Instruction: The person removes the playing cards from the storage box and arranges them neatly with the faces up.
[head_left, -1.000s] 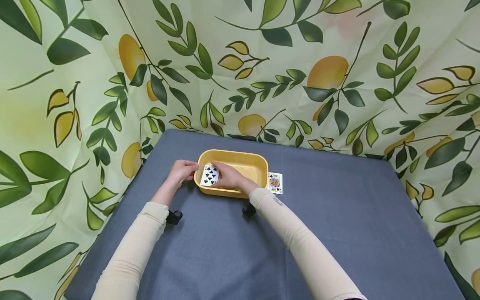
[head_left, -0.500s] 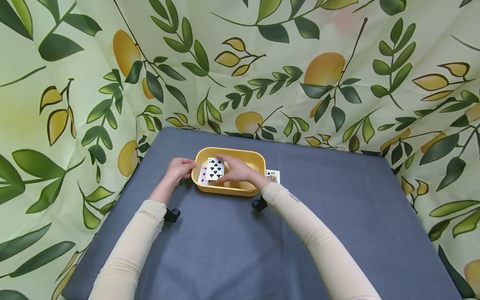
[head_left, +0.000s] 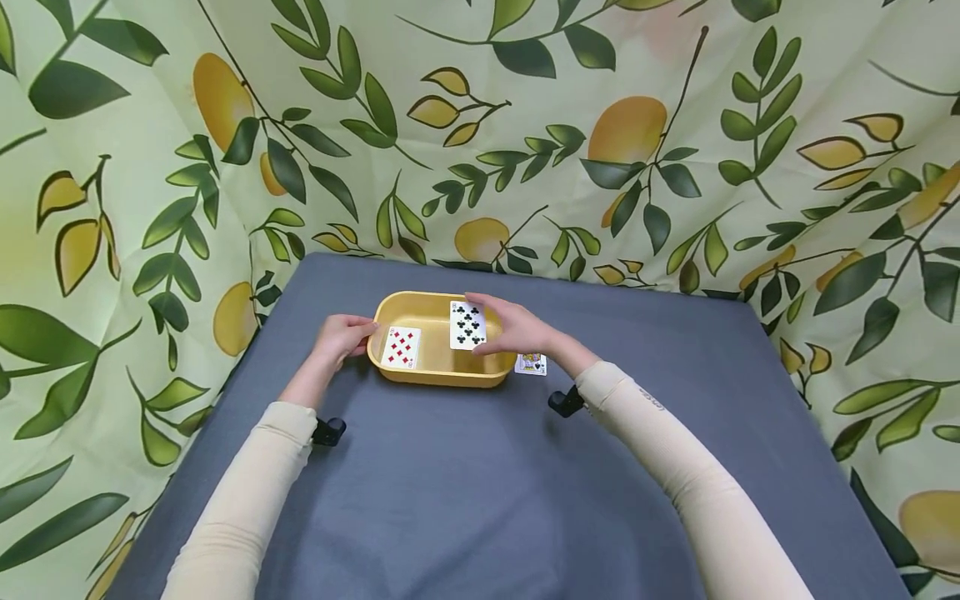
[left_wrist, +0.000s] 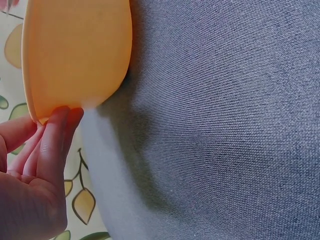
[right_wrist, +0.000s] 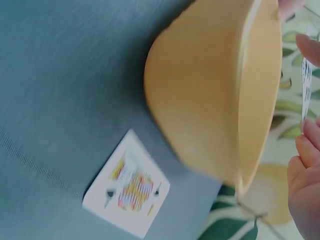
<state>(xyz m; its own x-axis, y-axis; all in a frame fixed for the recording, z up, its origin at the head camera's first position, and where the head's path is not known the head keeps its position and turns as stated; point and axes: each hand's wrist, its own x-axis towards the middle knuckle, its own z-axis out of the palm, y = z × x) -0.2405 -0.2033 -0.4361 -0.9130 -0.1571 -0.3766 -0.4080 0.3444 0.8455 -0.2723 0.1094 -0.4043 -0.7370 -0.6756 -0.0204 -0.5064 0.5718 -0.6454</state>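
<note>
My left hand [head_left: 341,337] pinches the left end of the yellow oblong tray [head_left: 442,377] between thumb and fingers; the left wrist view shows the fingertips on its rim. Over the tray's right half, my right hand [head_left: 520,327] holds a clubs playing card [head_left: 467,325] by its opposite edges. The right wrist view shows this card [right_wrist: 306,90] nearly edge-on, above the rim. A diamonds card [head_left: 401,347] lies face up inside the tray's left end. Just outside the right end, a spades face card [head_left: 531,364] lies face up on the table.
A blue-grey cloth covers the table [head_left: 450,483]. Behind and to the left hangs a curtain [head_left: 360,125] printed with leaves and fruit. Black wrist-camera mounts [head_left: 566,402] stick out below both wrists.
My right hand has lifted the clubs card from the tray's left end and carried it right, uncovering the diamonds card. My left hand has kept its grip on the rim.
</note>
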